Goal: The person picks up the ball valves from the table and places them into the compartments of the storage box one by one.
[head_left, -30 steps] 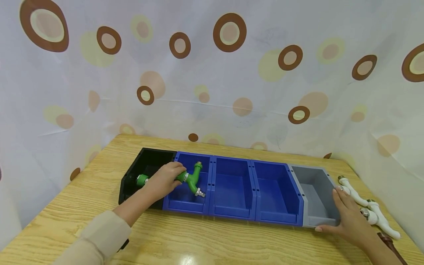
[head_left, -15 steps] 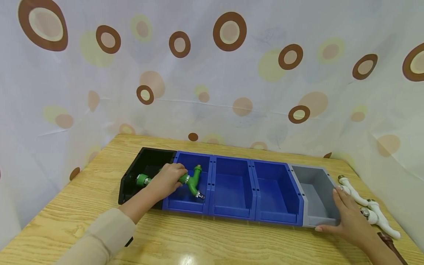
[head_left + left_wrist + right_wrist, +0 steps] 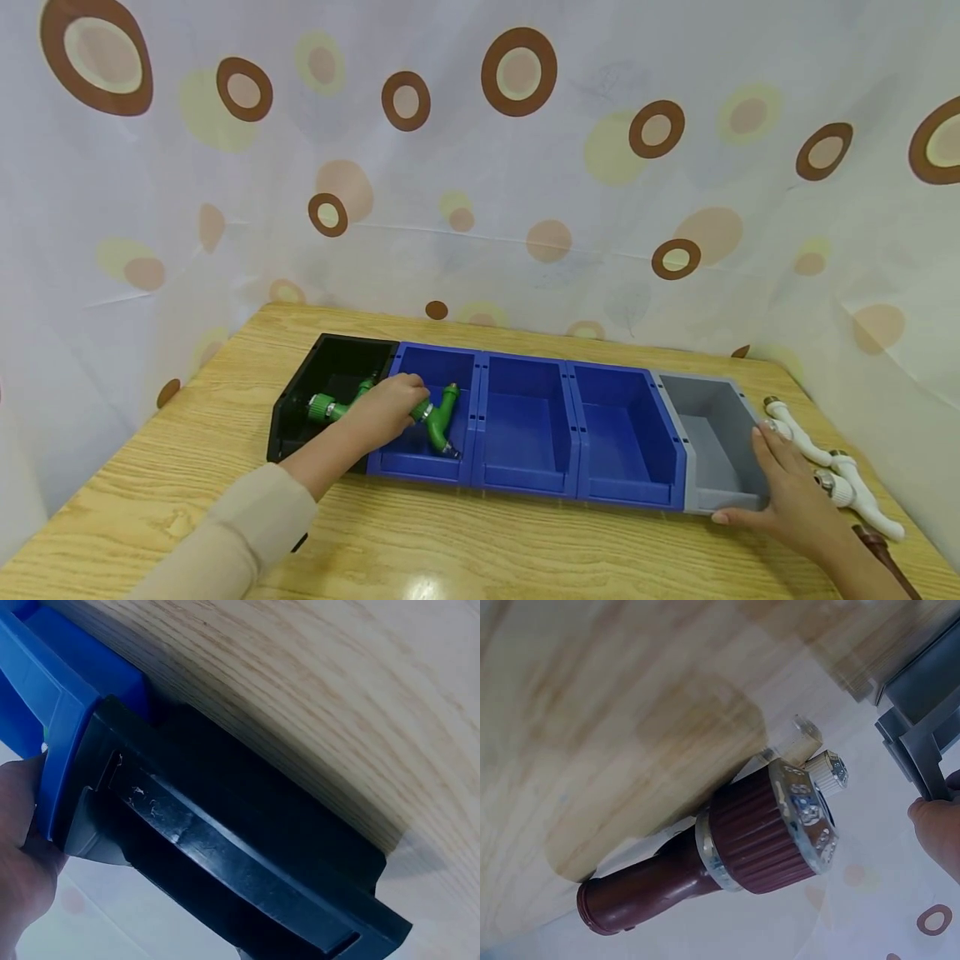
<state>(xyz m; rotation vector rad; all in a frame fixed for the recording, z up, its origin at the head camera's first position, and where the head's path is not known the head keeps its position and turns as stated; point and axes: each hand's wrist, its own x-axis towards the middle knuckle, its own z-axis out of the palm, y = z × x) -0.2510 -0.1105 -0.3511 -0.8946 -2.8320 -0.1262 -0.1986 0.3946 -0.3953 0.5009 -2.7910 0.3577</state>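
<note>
In the head view my left hand (image 3: 386, 408) grips a green tap (image 3: 442, 417) by its knob end, inside the leftmost blue bin (image 3: 423, 468). The tap's forked body and metal nozzle show past my fingers; the knob is mostly covered. Another green tap (image 3: 321, 407) lies in the black bin (image 3: 279, 429), partly behind my left hand and forearm. My right hand (image 3: 798, 492) rests on the grey bin (image 3: 723, 501), fingers extended along its right wall and thumb at its front. The left wrist view shows the black bin's front (image 3: 225, 847), with the held tap almost wholly hidden.
Two more blue bins (image 3: 525, 482) stand between the left blue bin and the grey one, all in a joined row. White taps (image 3: 862, 496) and a dark red tap (image 3: 757, 832) lie right of the row. A patterned curtain (image 3: 480, 167) hangs behind the wooden table (image 3: 465, 550).
My left hand has shifted slightly right and down, and the green tap has sunk lower in the left blue bin, its nozzle dipping. The right hand stays on the grey bin.
</note>
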